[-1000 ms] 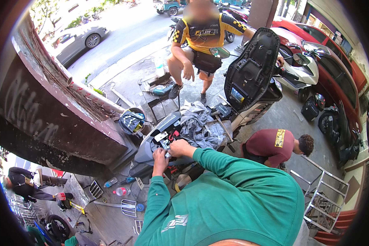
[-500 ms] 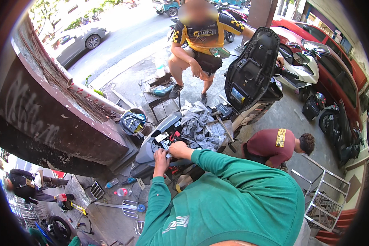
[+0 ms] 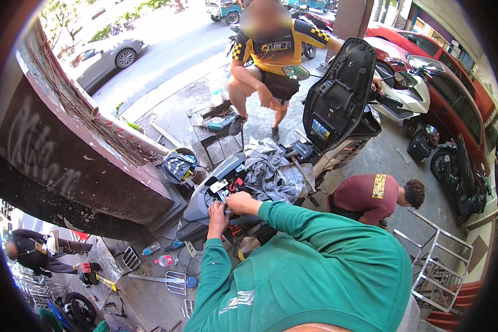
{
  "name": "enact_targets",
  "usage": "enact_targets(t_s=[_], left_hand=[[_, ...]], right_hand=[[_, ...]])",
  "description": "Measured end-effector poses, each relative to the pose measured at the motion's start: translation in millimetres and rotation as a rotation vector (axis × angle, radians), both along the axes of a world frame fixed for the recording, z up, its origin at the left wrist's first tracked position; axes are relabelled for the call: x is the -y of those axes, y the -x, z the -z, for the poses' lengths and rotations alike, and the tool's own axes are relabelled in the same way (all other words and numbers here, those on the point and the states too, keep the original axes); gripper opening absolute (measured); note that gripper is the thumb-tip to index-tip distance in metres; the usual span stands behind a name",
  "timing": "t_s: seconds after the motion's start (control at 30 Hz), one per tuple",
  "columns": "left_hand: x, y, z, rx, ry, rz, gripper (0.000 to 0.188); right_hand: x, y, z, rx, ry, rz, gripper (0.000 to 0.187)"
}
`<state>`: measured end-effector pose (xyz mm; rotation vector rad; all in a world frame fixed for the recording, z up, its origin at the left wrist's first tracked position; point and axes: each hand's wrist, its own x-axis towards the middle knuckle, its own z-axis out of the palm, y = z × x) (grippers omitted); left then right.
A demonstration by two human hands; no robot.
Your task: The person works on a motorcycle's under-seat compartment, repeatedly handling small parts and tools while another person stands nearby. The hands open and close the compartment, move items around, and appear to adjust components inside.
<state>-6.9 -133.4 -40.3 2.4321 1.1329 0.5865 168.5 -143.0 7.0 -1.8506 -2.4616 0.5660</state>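
In the grey tail section of a scooter (image 3: pixel 196 211), both my hands are close together over exposed parts and wires. My left hand (image 3: pixel 218 220) has its fingers curled at the panel's edge, the fingertips pressed on something too small to name. Beside it, my right hand (image 3: pixel 243 203) is closed with the fingers pointing down and left; whatever it grips is hidden. A white piece (image 3: pixel 218 185) and red parts (image 3: pixel 237 183) show just beyond my fingers. Grey rags (image 3: pixel 268 166) lie heaped over the scooter's middle, and its black seat (image 3: pixel 343 91) stands raised behind them.
A person in a yellow and black shirt (image 3: pixel 271 52) sits opposite; another in maroon (image 3: pixel 365 196) bends at the right. A bucket (image 3: pixel 196 176) stands by the wall. Bottles (image 3: pixel 166 259) and a metal rack (image 3: pixel 176 282) lie on the floor. A metal frame (image 3: pixel 440 260) stands right.
My hands stay at the same spot on the scooter's tail, with only a slight shift of the right hand's fingers down and left.
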Motion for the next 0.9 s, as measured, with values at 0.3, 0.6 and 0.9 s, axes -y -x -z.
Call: enact_targets(t_s=[0.3, 0.6, 0.9], left_hand=[[0.4, 0.8, 0.0, 0.009, 0.013, 0.005, 0.048], [1.2, -0.6, 2.6, -0.001, 0.007, -0.028, 0.048], [-0.4, 0.5, 4.2, -0.016, -0.009, -0.005, 0.047]], right_hand=[[-2.7, -1.7, -4.3, 0.074, 0.088, -0.017, 0.025], [-6.8, -8.0, -2.5, 0.057, 0.170, 0.069, 0.026], [-3.7, 1.7, -16.3, -0.070, 0.126, 0.139, 0.025]])
